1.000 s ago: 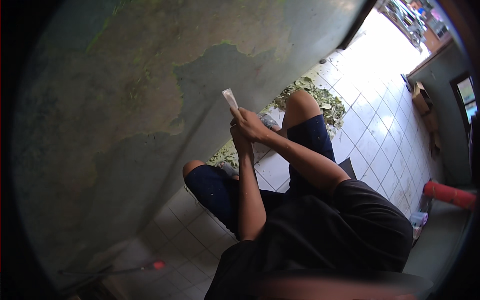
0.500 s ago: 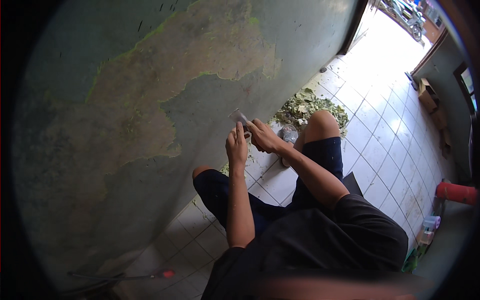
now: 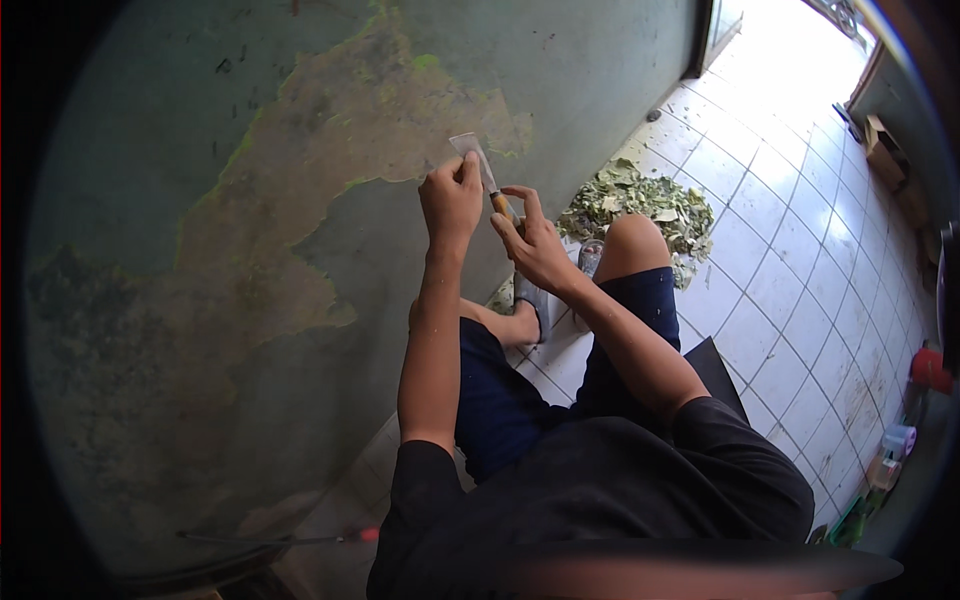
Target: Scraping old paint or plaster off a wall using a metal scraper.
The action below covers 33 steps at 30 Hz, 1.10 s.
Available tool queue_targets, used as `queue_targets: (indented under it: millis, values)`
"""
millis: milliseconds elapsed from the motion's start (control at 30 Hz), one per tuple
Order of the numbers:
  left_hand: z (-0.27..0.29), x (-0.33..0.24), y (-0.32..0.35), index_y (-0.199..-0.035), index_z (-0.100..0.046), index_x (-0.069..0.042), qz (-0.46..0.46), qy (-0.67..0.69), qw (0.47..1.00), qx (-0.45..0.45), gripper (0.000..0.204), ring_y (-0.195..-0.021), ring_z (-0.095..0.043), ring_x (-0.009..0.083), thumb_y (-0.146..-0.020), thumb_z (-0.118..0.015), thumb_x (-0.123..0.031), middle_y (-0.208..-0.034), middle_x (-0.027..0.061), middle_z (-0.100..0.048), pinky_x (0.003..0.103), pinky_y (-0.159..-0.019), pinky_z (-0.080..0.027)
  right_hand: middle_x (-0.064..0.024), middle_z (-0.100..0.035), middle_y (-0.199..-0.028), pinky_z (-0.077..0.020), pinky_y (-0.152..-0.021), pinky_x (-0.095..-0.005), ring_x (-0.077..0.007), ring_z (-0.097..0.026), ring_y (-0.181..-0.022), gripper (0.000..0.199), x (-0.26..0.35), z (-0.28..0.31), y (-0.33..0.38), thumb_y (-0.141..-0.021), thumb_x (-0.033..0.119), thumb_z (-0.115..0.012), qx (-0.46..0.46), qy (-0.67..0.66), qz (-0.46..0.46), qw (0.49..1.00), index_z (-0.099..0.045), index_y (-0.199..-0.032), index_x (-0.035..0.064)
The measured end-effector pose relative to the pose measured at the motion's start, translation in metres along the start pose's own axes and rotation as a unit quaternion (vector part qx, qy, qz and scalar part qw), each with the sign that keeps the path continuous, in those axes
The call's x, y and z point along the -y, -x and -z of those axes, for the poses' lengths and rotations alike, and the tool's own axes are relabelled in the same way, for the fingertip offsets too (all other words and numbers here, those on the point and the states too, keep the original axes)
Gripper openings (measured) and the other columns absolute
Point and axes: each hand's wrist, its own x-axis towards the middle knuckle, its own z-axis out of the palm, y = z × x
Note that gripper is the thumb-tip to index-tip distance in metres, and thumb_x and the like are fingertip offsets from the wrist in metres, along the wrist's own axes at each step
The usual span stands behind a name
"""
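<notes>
While right fingers (image 3: 533, 208) loosely hold wooden-handled scraper (image 3: 501, 205), left fingers (image 3: 469, 168) pinch blade (image 3: 463, 142).

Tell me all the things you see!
Scraper: one, silvery with yellowish handle, upper middle
Walls: two, greyish, left and far right
Flake pile: one, pale green, by left wall
Floor tiles: many, white, right
Box: at least one, brown, far right
Rod: one, dark, red end, lower left
Red object: one, unclear, right edge
Shirt: one, black, bottom
Shorts: one pair, navy, centre
Legs: two, bare, centre
Left hand: one, bare, at blade
Right hand: one, bare, at handle
</notes>
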Motion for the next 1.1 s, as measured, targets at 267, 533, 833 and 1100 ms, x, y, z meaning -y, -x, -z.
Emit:
queue_targets:
  millis: [267,533,833,1100]
  values:
    - [-0.088,0.002,-0.046,-0.079,-0.07,0.005,-0.031,0.046,0.998,0.033,0.039,-0.065,-0.072,0.0307,-0.098,-0.059,-0.028,-0.069,0.0195,-0.07,0.042,-0.064,-0.052,-0.0224,-0.072,-0.089,-0.0537,-0.085,-0.0433,-0.0371,-0.073,-0.088,0.056,0.002,0.042,-0.048,-0.1,0.026,-0.054,-0.018,0.038,-0.097,0.994,-0.04,-0.149,0.003]
    - [-0.107,0.014,-0.068,-0.073,-0.069,0.005,0.011,0.158,0.987,-0.015,0.036,-0.061,-0.073,0.0291,-0.094,-0.065,-0.025,-0.065,0.0162,-0.071,0.04,-0.063,-0.055,-0.0224,-0.072,-0.106,-0.0511,-0.086,-0.0508,-0.0449,-0.067,-0.099,0.053,-0.011,0.047,-0.088,-0.102,0.019,-0.052,-0.041,0.186,0.024,0.981,-0.042,-0.151,0.0021]
    - [-0.119,0.033,-0.048,-0.075,-0.069,0.006,0.088,0.126,0.988,0.004,0.035,-0.055,-0.062,0.0169,-0.093,-0.07,-0.023,-0.061,0.0134,-0.067,0.039,-0.06,-0.048,-0.0258,-0.069,-0.09,-0.0503,-0.084,-0.0504,-0.0453,-0.067,-0.093,0.043,-0.028,0.028,-0.09,-0.1,0.018,-0.052,-0.07,0.101,-0.08,0.989,-0.058,-0.14,0.0018]
    - [-0.139,0.04,-0.058,-0.074,-0.067,0.006,0.07,0.101,0.992,0.007,0.035,-0.056,-0.048,0.0133,-0.092,-0.074,-0.024,-0.057,0.0109,-0.061,0.037,-0.058,-0.044,-0.0301,-0.068,-0.092,-0.0539,-0.078,-0.0421,-0.041,-0.071,-0.08,0.039,-0.051,0.02,-0.099,-0.101,0.02,-0.054,-0.157,0.01,-0.101,0.982,-0.064,-0.135,0.0046]
